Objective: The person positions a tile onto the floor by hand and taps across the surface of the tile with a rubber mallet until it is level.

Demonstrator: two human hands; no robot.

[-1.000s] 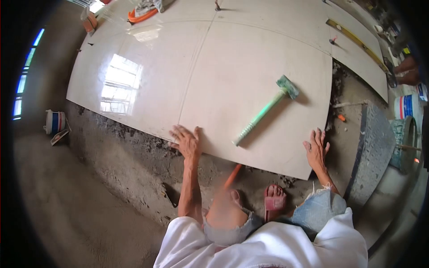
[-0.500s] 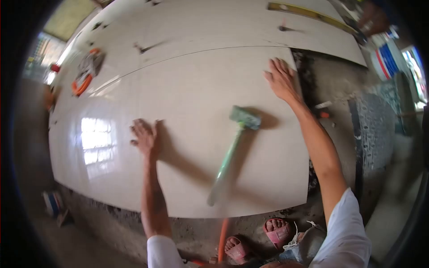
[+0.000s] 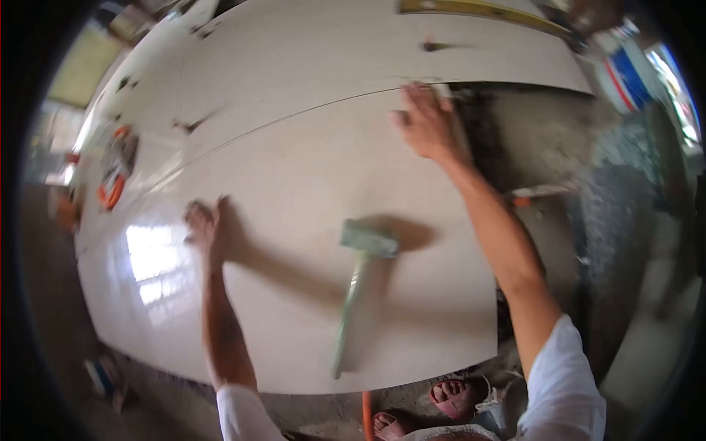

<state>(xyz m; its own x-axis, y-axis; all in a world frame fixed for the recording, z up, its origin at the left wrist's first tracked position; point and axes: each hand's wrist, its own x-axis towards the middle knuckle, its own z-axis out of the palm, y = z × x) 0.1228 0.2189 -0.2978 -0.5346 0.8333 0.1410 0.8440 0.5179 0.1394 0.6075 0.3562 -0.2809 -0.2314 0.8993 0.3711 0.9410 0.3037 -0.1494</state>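
Observation:
A large glossy pale floor tile (image 3: pixel 294 191) lies in front of me. My left hand (image 3: pixel 204 226) rests on its left part, fingers spread, nothing held. Near the tile's far right corner my right hand (image 3: pixel 430 123) lies with fingers stretched out, fingertips at the seam with the tile beyond. Between my arms a mallet with a green head (image 3: pixel 369 239) and a pale green handle lies on the tile, touched by neither hand. Both hands are somewhat blurred.
A yellow spirit level (image 3: pixel 485 13) lies on the far tiles, where small tile-levelling clips (image 3: pixel 429 46) stick up. A grey and orange tool (image 3: pixel 114 173) sits at left. To the right are bare mortar (image 3: pixel 544 125), a blue-white-red bucket (image 3: pixel 625 73) and a person's leg (image 3: pixel 618 242).
My right hand has slid forward, its fingertips now at the seam. The view has shifted, so the mallet and tile appear lower and further left. My left hand stays spread on the tile.

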